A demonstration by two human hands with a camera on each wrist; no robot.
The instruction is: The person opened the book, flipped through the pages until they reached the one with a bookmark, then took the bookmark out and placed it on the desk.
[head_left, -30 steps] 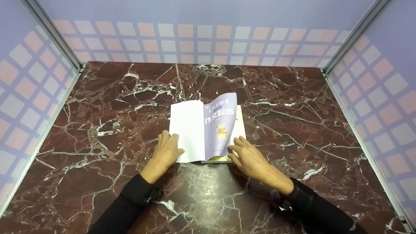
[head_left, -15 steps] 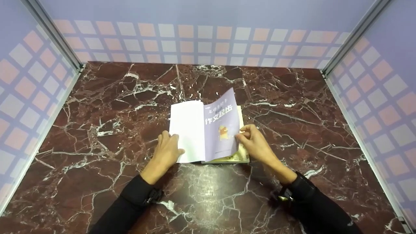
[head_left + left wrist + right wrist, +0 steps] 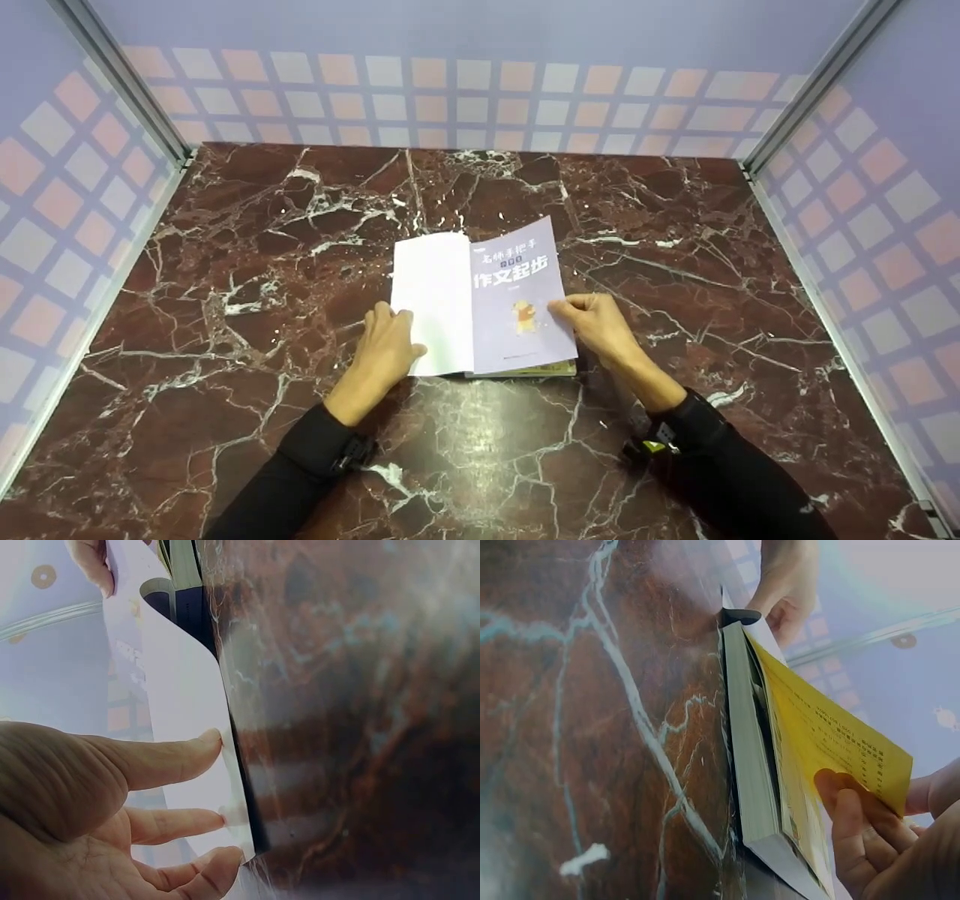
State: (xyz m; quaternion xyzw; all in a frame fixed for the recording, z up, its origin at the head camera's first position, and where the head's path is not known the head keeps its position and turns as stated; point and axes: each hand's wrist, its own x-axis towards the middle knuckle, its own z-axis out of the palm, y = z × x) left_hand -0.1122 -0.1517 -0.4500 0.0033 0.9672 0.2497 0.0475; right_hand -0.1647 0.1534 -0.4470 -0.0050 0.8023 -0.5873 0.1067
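Observation:
An open book (image 3: 435,307) lies on the marbled table, its left side blank white and its right side a pale purple page (image 3: 517,300) with Chinese characters and a small bear drawing. My left hand (image 3: 382,345) rests on the lower left edge of the white side; in the left wrist view its thumb and fingertips (image 3: 206,746) press on the paper. My right hand (image 3: 604,322) pinches the purple page's right edge between thumb and fingers, the page partly raised. The right wrist view shows its yellow printed underside (image 3: 840,735) above the thick page block (image 3: 754,742).
Dark red marble with white veins covers the tabletop (image 3: 262,225). Purple panels with pink and white squares form a back wall (image 3: 472,75) and two side walls around it. Black sleeves and wrist straps are on both forearms.
My right hand has shifted right and taken the purple page's edge. That page has swung from curled up to flatter, covering most of the yellow beneath. My left hand has stayed put.

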